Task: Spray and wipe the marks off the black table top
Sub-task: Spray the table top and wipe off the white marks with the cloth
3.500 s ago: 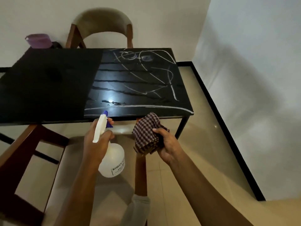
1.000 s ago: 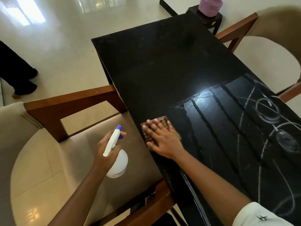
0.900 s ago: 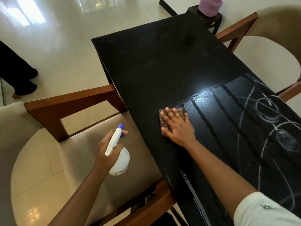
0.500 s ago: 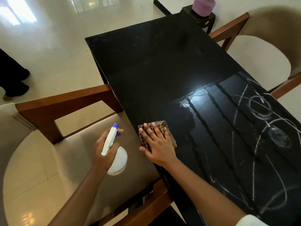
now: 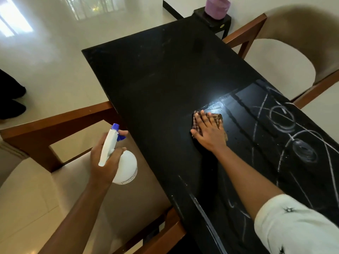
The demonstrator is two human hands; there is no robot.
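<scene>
The black table top [image 5: 165, 76] runs from upper left to lower right. White chalk marks [image 5: 282, 118] cover its right part; the left part is bare and dark. My right hand [image 5: 208, 131] lies flat, fingers straight, pressing a checked cloth [image 5: 219, 117] onto the table near a wet, shiny streak. My left hand [image 5: 105, 158] grips a white spray bottle [image 5: 126, 167] with a blue nozzle, held off the table's near edge above a chair seat.
A wooden chair with a beige seat [image 5: 36, 189] stands below my left hand. A second chair [image 5: 286, 57] stands at the far side. A purple container [image 5: 217, 5] sits on a small black stand beyond the table. Someone's dark shoes [image 5: 11, 99] show at the left.
My right hand has slid the cloth away from the table's near edge toward the middle of the top, up to the wet streak. The bottle stays in my left hand, about where it was.
</scene>
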